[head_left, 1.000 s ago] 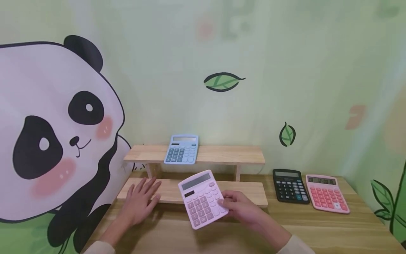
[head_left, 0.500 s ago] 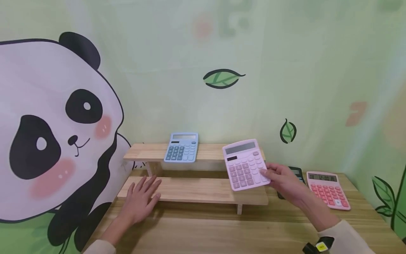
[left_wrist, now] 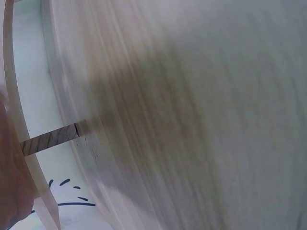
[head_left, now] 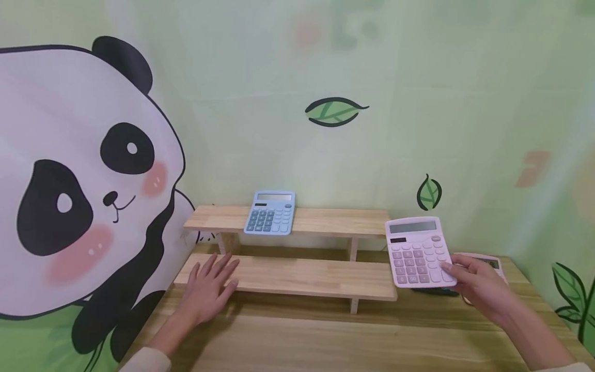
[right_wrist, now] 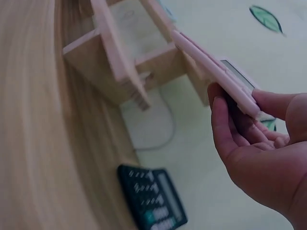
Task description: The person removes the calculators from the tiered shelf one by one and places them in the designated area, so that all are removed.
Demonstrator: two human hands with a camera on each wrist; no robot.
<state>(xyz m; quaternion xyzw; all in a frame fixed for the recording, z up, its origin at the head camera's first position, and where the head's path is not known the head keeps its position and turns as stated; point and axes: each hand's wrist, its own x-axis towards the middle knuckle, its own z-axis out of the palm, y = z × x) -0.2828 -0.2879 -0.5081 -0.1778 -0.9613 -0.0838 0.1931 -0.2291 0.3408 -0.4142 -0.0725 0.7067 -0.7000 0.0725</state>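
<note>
- The right hand pinches the pink calculator by its lower right corner, thumb on the front and fingers behind.
- The pink calculator is held up above the table, just right of the shelf in the head view, its screen and keys facing the person.
- The right wrist view shows it nearly edge-on between thumb and fingers.
- The left hand is spread wide, fingers extended and apart, gripping nothing; it lies over the left end of the lower board. How firmly it presses there cannot be told.
- The blue calculator is on the upper board, left of the middle, keys toward the person.
- The black calculator is on the table to the right of the shelf; in the head view the pink one covers most of it.
- Another calculator, with a pink rim, is on the table farther right, largely hidden by the right hand.
- Behind stands a green backdrop with a panda at left and green leaves printed on it.
</note>
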